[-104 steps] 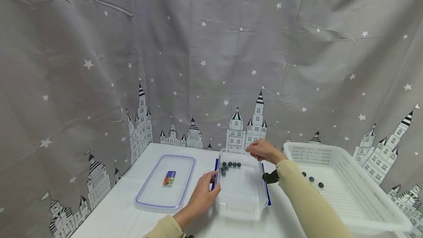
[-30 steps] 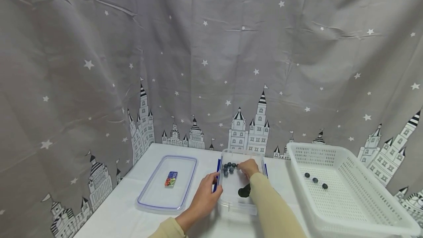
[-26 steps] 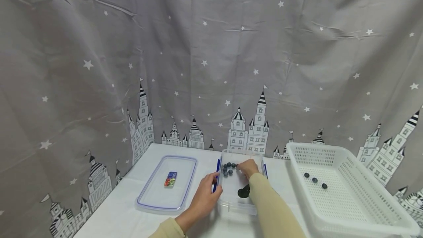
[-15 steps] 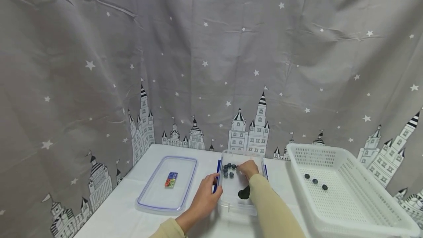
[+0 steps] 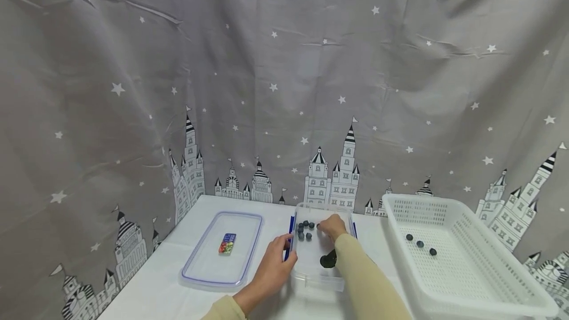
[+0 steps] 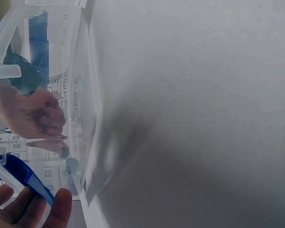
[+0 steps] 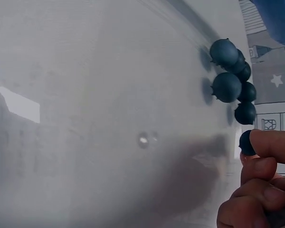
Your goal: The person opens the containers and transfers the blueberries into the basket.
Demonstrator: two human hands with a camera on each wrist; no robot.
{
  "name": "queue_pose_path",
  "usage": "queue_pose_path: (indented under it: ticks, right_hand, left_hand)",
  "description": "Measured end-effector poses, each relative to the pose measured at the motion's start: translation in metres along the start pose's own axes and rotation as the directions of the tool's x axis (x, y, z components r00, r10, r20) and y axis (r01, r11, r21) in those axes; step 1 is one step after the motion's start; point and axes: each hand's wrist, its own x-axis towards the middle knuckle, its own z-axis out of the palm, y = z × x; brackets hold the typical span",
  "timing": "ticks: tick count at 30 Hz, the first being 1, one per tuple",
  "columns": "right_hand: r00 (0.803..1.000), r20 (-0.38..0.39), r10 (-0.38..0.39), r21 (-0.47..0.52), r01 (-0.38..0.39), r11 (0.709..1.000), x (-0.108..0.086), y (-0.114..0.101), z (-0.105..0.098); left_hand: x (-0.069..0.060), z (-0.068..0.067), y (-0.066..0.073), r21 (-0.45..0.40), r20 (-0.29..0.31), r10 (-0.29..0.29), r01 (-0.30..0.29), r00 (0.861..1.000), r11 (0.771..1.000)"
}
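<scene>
Several dark blue berries (image 5: 308,236) (image 7: 226,87) lie by the far left corner of a clear plastic box (image 5: 318,278). Inside the box, my right hand (image 5: 332,226) (image 7: 256,190) pinches one berry (image 7: 247,143) between thumb and finger, at the end of the row along the far wall. Against the left side of the box is my left hand (image 5: 272,265) (image 6: 31,209), its fingers apart and loosely bent, touching the blue latch (image 6: 26,175). The sleeve and wrist camera of the right arm cover part of the box floor.
Left of the box lies a clear lid (image 5: 209,280) with a blue seal and a colourful label (image 5: 227,244). A white perforated basket (image 5: 471,280) stands at the right, holding three berries (image 5: 420,244). A grey curtain (image 5: 284,73) hangs behind the white table (image 5: 146,280).
My right hand has come down from above the box's far right corner and now pinches a berry inside it. One loose berry has shifted slightly toward the near side. My left hand stays put.
</scene>
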Motion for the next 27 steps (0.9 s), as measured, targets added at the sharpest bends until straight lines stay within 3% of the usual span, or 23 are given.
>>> queue_pose_path:
  ticks: [9,19,27]
  right_hand:
    - [0.997,0.001,-0.072,-0.015,0.072,0.997,-0.004,-0.013,-0.015]
    - [0.990,-0.014,-0.138,0.038,0.138,0.990,-0.011,-0.025,-0.023]
    - [0.971,0.017,-0.239,0.063,0.237,0.969,-0.013,-0.043,-0.041]
  left_hand:
    - [0.002,-0.002,0.000,0.004,-0.004,0.004,-0.004,1.000,1.000]
    - [-0.002,0.002,0.001,-0.010,0.017,-0.016,0.016,1.000,1.000]
    - [-0.001,0.004,-0.001,-0.003,-0.018,0.008,-0.008,1.000,1.000]
